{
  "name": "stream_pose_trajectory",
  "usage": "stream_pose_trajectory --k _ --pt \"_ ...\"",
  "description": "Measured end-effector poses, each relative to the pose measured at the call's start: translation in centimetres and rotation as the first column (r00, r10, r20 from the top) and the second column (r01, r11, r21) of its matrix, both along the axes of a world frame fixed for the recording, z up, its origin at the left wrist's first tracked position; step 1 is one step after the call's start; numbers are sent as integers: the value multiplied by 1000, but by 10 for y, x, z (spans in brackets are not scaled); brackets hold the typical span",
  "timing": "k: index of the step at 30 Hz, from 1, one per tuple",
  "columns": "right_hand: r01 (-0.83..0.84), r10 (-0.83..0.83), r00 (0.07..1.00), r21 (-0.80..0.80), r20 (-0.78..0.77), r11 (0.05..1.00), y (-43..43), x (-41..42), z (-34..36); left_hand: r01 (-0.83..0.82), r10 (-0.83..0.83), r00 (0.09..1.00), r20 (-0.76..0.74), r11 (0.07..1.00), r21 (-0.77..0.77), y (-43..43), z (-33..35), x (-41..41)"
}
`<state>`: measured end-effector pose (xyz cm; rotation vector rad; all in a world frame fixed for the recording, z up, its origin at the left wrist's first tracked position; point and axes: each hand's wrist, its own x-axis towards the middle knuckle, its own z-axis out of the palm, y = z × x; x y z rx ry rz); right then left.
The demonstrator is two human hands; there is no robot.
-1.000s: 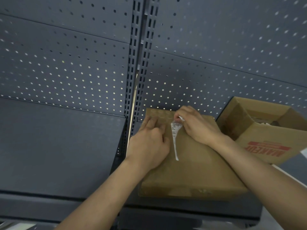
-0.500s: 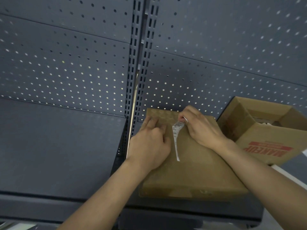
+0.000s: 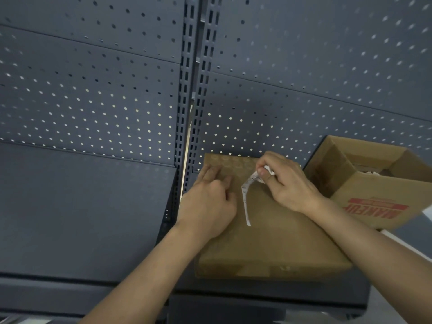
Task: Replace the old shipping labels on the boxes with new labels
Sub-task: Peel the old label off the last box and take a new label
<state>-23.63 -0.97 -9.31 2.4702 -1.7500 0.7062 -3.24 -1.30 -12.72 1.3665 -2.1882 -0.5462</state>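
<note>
Flat box (image 3: 280, 235) lies closed on the dark shelf (image 3: 81, 218), far edge up against the pegboard (image 3: 304, 66) back panel.

Left hand (image 3: 208, 204) rests on the box's top at its left side. Its fingers (image 3: 210, 174) lie mostly straight and press on the cardboard, gripping nothing.

Right hand (image 3: 289, 185) is over the far right part of the top. Thumb and fingers pinch the upper end of the label (image 3: 245, 199), and the paper is crumpled inside the pinch.

The label is a narrow white strip with small print, peeled up and twisted. It runs from the pinch down toward the middle of the top, between the two hands. Its lower tip meets the cardboard; can't tell if it's still stuck there.

Open box (image 3: 374, 190) sits just right of the flat box, flaps up, red print on the near side reading upside down. Something pale is inside, too unclear to identify.

Both forearms are bare and come in from the bottom edge.
</note>
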Motion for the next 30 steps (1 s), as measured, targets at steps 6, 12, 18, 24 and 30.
stream_pose_trajectory --k 6,12,18,24,30 --pt "-17 14 996 30 92 999 9 7 12 4 -4 1000 6 1000 -11 0 -1 -1" --pt "9 -23 987 85 160 996 18 5 13 16 -16 1000 3 1000 -6 1 0 0" --pt "87 -109 982 139 157 986 25 3 8 17 -17 1000 -8 999 28 3 3 0" --pt "102 -113 993 283 24 954 25 1 6 19 -19 1000 -17 999 49 2 4 0" --pt "73 -105 991 330 78 941 34 6 11 24 -23 999 -24 999 40 3 4 1"
